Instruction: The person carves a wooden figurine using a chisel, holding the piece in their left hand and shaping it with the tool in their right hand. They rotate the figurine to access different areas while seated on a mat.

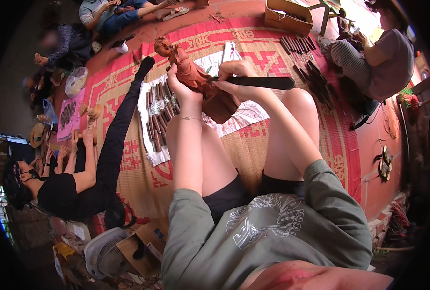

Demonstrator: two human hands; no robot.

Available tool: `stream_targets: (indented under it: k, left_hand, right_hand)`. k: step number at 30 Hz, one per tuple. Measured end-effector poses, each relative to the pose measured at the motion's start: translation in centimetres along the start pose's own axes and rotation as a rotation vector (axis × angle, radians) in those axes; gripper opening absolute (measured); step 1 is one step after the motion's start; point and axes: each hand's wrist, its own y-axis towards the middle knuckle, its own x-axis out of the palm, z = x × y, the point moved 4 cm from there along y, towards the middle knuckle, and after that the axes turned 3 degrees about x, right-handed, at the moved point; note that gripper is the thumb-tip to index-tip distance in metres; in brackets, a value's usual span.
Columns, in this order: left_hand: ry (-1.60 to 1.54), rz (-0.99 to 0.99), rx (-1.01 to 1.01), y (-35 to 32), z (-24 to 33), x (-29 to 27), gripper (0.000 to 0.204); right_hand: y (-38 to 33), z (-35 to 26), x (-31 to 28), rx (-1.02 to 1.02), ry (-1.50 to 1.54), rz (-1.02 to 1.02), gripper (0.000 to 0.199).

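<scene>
A reddish-brown carved wooden statue [191,72] of a robed figure leans to the upper left between my knees, its block base [220,104] toward me. My left hand [182,87] is wrapped round its side. My right hand [237,77] pinches a carving chisel [268,82] near its working end. Its long dark handle points right, and its tip meets the statue's side; the blade itself is mostly hidden. Beneath lies a white cloth [149,152], where several chisels with brown handles [160,111] are laid out in rows.
A red and tan woven mat [142,181] covers the floor. More chisels [314,87] lie at the right, near a cardboard box [288,17]. A person in black [60,191] sits at the left, one leg stretched across the mat. Another person [389,53] sits at the right. A fan [108,251] stands lower left.
</scene>
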Motion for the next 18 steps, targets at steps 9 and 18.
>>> stream_targets:
  k: [9, 18]
  left_hand:
    - [0.035, 0.007, 0.022, -0.4, -0.1, 0.7, 0.042]
    - [0.087, -0.04, 0.043, 0.2, -0.1, 0.3, 0.04]
  right_hand:
    - [0.0, 0.1, 0.3, -0.048, 0.032, 0.076, 0.014]
    - [0.0, -0.7, -0.4, -0.061, -0.08, -0.009, 0.015]
